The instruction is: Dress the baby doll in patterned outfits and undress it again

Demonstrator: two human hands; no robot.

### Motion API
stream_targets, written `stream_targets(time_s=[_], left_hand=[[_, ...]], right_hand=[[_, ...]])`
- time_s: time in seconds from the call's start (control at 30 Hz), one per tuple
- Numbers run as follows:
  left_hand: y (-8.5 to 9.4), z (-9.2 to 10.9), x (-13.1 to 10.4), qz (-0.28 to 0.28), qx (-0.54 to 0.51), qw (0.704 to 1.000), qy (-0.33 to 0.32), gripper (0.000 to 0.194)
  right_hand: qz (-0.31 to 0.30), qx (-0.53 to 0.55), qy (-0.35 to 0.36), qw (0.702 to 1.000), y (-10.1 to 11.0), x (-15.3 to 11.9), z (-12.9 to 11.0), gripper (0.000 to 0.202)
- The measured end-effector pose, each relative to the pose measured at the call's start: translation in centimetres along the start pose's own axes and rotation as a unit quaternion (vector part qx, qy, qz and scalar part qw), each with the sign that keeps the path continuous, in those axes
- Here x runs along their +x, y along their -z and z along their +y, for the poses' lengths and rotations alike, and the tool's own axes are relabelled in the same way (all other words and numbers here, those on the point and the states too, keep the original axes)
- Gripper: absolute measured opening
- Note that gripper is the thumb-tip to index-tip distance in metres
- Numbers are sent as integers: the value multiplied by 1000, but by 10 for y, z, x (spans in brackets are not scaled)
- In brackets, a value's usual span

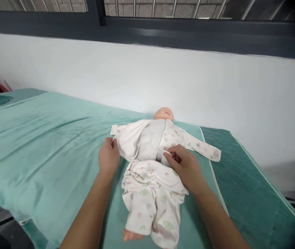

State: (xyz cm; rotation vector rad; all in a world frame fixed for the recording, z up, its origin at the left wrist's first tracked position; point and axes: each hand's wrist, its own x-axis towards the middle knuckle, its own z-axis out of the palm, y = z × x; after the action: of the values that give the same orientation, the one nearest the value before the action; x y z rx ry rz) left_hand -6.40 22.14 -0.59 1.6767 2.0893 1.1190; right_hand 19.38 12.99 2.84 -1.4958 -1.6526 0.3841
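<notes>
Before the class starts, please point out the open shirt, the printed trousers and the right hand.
Open shirt (172,134): head view, on the printed front panel.
Printed trousers (152,180): head view, front, above the legs.
Right hand (188,167): head view, back of the hand.

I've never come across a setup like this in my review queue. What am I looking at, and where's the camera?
No machine here: a person works bare-handed, filmed by one camera worn on the head, looking forward and down. On the green cover lies a doll on its back, in patterned trousers and a jacket open at the front. The left hand pinches one side of the jacket; the right hand pinches the other near its lower edge. Behind are a white wall and dark window frame.
</notes>
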Motion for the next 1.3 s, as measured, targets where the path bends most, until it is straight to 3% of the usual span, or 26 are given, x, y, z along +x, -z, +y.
stream_targets(time_s=[0.13,0.23,0.33,0.4,0.5,0.63,0.8,0.87,0.9,1.0,1.07,1.13,1.23,1.3], left_hand=[[9,-9,-3,4,80,997,0,36],[12,-13,-5,-22,134,991,4,39],[12,-13,-8,-43,163,986,-14,38],[10,-11,-9,-44,166,985,-32,36],[7,-10,-9,-37,154,987,-31,32],[5,-13,-7,11,118,992,-44,27],[4,-13,-9,95,23,981,-170,26],[4,-8,-15,55,-74,970,-224,26],[3,-4,-18,7,-125,962,-242,26],[4,8,-27,-189,-237,923,-235,22],[7,12,-31,-291,-278,893,-199,21],[11,13,-32,-357,-303,866,-176,22],[21,12,-31,-443,-310,823,-175,22],[28,11,-30,-490,-298,797,-187,28]], right_hand=[[89,151,-97,980,3,-2,5,18],[194,256,-108,941,14,-10,22,21],[334,283,-154,886,31,-34,48,33],[377,260,-221,861,41,-57,63,40],[364,168,-294,868,48,-87,73,51],[297,29,-320,899,49,-102,69,42],[325,-52,-319,889,47,-104,62,35],[356,-68,-296,884,42,-107,56,34],[361,-68,-272,890,38,-107,52,33],[284,-20,-183,941,25,-99,32,29],[172,20,-126,977,20,-82,15,24],[48,20,-54,997,18,-60,-2,19],[-120,-17,56,991,18,-25,-23,17],[-198,-39,97,975,13,-9,-31,14]])
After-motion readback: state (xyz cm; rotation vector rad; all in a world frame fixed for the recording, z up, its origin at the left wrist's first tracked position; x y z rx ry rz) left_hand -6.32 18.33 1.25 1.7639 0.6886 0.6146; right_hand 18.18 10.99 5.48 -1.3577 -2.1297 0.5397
